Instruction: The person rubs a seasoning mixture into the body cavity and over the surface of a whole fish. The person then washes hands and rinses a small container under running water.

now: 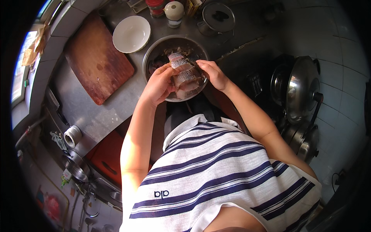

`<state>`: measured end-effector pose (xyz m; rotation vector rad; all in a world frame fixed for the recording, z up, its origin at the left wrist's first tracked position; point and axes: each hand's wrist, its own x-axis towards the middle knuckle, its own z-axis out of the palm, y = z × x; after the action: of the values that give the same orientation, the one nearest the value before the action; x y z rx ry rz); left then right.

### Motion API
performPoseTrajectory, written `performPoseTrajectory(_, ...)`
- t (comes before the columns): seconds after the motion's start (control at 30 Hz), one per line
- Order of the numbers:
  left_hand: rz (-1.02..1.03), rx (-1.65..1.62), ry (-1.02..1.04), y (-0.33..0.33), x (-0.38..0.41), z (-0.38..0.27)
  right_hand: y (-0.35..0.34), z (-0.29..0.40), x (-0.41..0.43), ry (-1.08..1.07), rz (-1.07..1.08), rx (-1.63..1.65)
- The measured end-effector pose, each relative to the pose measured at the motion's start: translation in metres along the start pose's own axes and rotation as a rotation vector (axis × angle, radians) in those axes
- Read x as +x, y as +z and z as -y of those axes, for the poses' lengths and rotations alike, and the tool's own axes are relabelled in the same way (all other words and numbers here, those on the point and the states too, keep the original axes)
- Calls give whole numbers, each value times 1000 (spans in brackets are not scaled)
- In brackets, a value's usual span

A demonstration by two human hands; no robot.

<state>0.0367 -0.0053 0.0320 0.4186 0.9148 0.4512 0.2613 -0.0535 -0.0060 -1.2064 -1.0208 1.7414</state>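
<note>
A scaly piece of fish (185,72), scored with deep cuts across its side, is held over a round stainless steel bowl (145,62). My left hand (162,82) grips its left edge between thumb and fingers. At the fish's right edge is my right hand (212,74), its fingertips against or close beside the flesh; whether they grip it is hard to tell. Darker wet pieces lie in the bowl beneath, partly hidden by the fish and hands.
Left of the bowl lie a wooden cutting board (98,61) and a white bowl (132,34). A lidded pot (218,18) and a jar (174,13) stand behind. A knife (56,105) lies far left. A domed lid (303,90) is at the right.
</note>
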Motion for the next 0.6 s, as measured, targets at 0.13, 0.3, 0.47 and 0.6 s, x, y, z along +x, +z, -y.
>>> performPoseTrajectory(0.13,-35,-10,-7,-17,11,-2,-1,-6,9,12,25,94)
performPoseTrajectory(0.3,-93,-184,-97,-26,22,-18,-3,-18,33,11,56,74)
performPoseTrajectory(0.47,-77,-300,48,-28,29,-10,1,-9,50,148,4,282)
performPoseTrajectory(0.6,-73,-233,218,-31,33,14,1,-12,71,267,-23,314)
